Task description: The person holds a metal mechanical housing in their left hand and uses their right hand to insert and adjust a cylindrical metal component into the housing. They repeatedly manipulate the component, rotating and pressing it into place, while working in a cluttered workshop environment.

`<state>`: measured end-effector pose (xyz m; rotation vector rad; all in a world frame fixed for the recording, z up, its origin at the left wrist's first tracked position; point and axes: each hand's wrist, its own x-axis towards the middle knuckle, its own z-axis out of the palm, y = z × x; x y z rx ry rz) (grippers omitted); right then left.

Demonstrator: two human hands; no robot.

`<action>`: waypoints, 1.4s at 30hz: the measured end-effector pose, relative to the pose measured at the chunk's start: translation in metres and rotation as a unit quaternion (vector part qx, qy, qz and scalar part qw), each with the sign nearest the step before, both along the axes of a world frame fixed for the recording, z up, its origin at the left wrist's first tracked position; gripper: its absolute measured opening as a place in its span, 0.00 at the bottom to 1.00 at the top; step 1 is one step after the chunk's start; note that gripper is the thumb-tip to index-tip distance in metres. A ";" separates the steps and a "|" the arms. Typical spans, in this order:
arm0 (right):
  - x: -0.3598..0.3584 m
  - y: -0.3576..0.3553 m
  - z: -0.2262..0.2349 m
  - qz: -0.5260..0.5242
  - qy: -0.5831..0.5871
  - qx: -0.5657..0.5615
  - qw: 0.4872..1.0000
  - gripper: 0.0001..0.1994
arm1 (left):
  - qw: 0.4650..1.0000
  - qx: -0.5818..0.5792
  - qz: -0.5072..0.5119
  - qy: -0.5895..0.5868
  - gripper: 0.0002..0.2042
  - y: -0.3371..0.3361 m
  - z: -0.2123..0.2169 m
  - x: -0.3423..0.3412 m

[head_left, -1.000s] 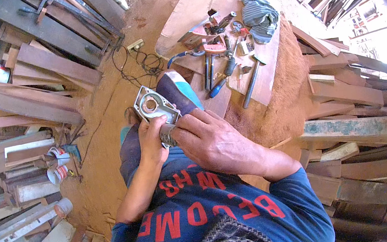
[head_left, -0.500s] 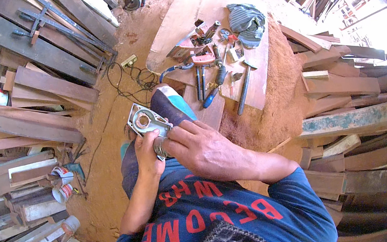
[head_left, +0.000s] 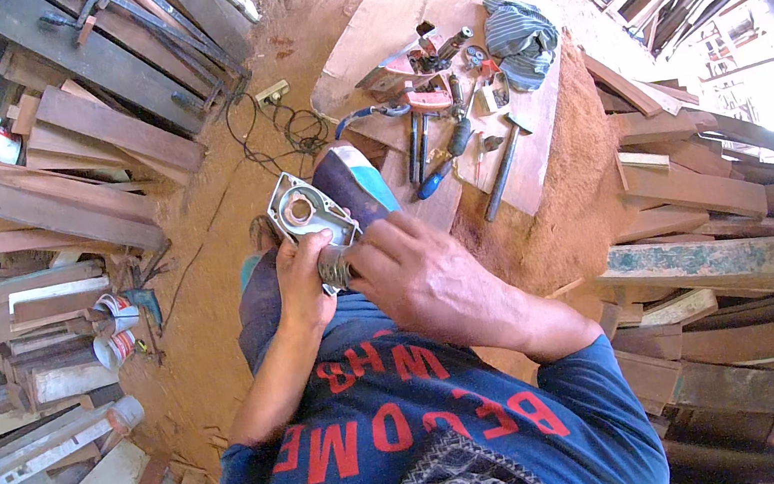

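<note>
Above my lap, my left hand is closed around the lower end of a grey metal housing, thumb on top. A round opening shows at the housing's far end. A short ridged metal cylinder stands at its near end, beside my left thumb. My right hand is bent over that cylinder with its fingers curled against it. The fingertips are partly hidden, so I cannot tell whether the cylinder is attached to the housing.
A wooden board ahead carries a hammer, a striped cloth, a blue-handled screwdriver and red tool parts. Coiled cable lies left of it, sawdust right. Timber stacks line both sides.
The view has shifted slightly, so the surroundings sit further right and my hands a little too. My right hand has turned a little at the cylinder, which shows more now.
</note>
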<state>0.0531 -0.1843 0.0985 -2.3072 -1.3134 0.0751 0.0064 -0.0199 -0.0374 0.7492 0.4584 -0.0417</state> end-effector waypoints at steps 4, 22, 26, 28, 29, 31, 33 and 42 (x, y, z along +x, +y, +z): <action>0.002 0.003 0.009 -0.016 -0.002 0.011 1.000 0.10 | 1.000 0.006 -0.003 -0.007 0.19 -0.001 0.006 0.000; -0.003 0.004 0.011 0.022 -0.004 0.030 0.999 0.09 | 1.000 0.001 0.004 -0.007 0.21 -0.001 -0.005 -0.001; -0.004 0.003 0.017 -0.008 0.005 -0.013 1.000 0.13 | 0.999 -0.009 0.037 -0.006 0.14 -0.003 0.002 -0.001; -0.002 0.000 0.013 -0.009 0.008 -0.018 1.000 0.12 | 0.999 -0.022 0.033 -0.006 0.12 -0.006 0.007 0.002; 0.000 0.001 0.007 0.012 0.005 0.025 1.000 0.12 | 0.999 -0.022 0.025 -0.008 0.13 -0.003 0.008 0.001; 0.001 0.001 0.006 0.002 0.000 0.014 1.000 0.12 | 1.000 -0.007 0.016 -0.018 0.14 -0.001 0.006 0.001; 0.001 0.000 0.009 -0.016 -0.002 -0.035 0.999 0.14 | 1.000 -0.012 0.020 -0.009 0.15 -0.002 0.005 0.002; 0.001 -0.003 0.004 -0.001 0.001 -0.003 1.000 0.14 | 1.000 0.020 -0.014 0.017 0.20 0.002 -0.008 0.000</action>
